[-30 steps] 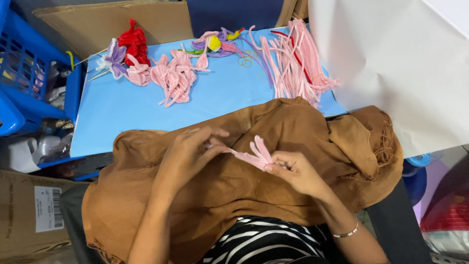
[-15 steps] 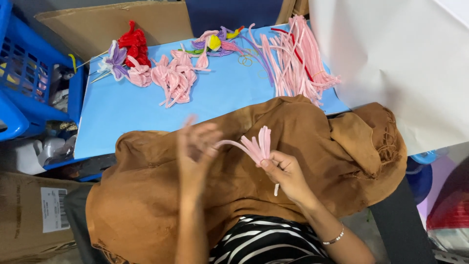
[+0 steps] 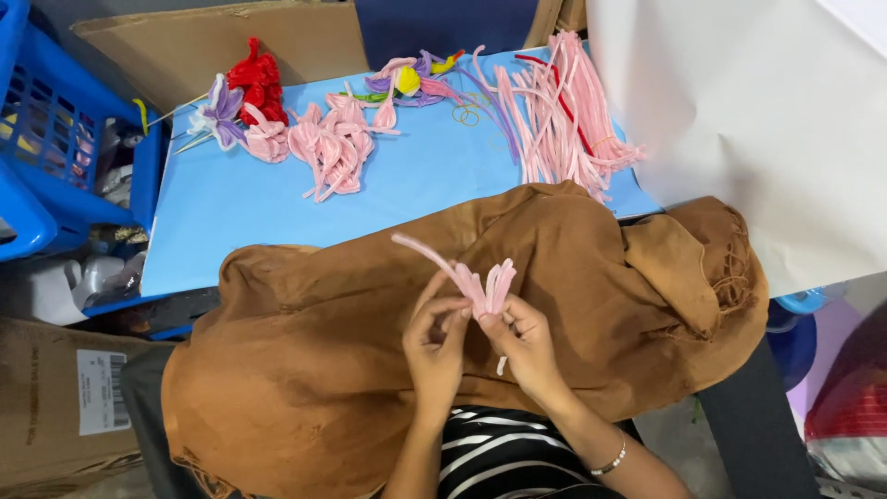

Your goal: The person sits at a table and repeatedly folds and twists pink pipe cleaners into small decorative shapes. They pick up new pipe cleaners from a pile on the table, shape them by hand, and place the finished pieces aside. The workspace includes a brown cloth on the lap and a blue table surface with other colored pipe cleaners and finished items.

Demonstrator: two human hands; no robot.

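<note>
A pink pipe-cleaner flower (image 3: 476,277), with looped petals and one long loose end pointing up-left, is held between both hands over a brown cloth (image 3: 305,370) draped on my lap. My left hand (image 3: 434,346) pinches it from the left at the base. My right hand (image 3: 527,346) grips the base from the right, a short white stem end poking out below the fingers.
A light blue table (image 3: 240,231) holds finished pink flowers (image 3: 328,143), a red one (image 3: 257,79), a purple and white one (image 3: 217,111), a yellow-centred one (image 3: 411,81) and a bundle of pink pipe cleaners (image 3: 564,115). Blue crate (image 3: 55,139) at left; cardboard boxes around.
My left hand lifted off, then came back to pinch the flower base. The flower turned upright, its long loose end now pointing up-left. Both hands sit closer together.
</note>
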